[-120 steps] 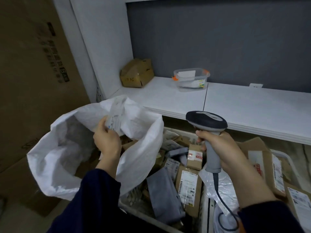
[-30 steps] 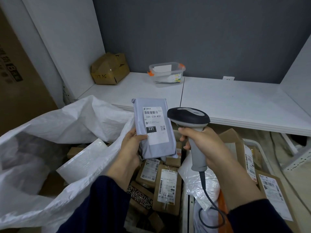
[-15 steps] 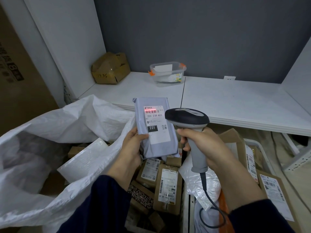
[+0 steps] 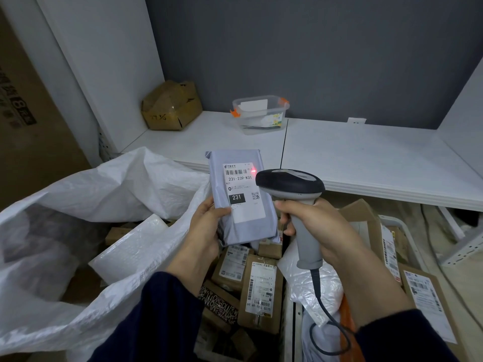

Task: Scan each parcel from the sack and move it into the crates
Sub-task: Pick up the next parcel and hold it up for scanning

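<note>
Dark grey wall backs a white shelf in the head view. On the shelf, beyond the grey parcel, sit a crumpled cardboard box to its far left and a clear plastic container straight behind it.

The left hand grips the grey parcel by its lower left edge and holds it upright in the air, label toward the camera, thumb across the front. Just right of the parcel, the right hand is wrapped round the handle of a barcode scanner, and a red spot lies on the label's barcode.

Left of the parcel gapes the white woven sack, with a white bubble mailer inside. Below the parcel, the crates hold labelled brown boxes, partly hidden by both forearms.
</note>
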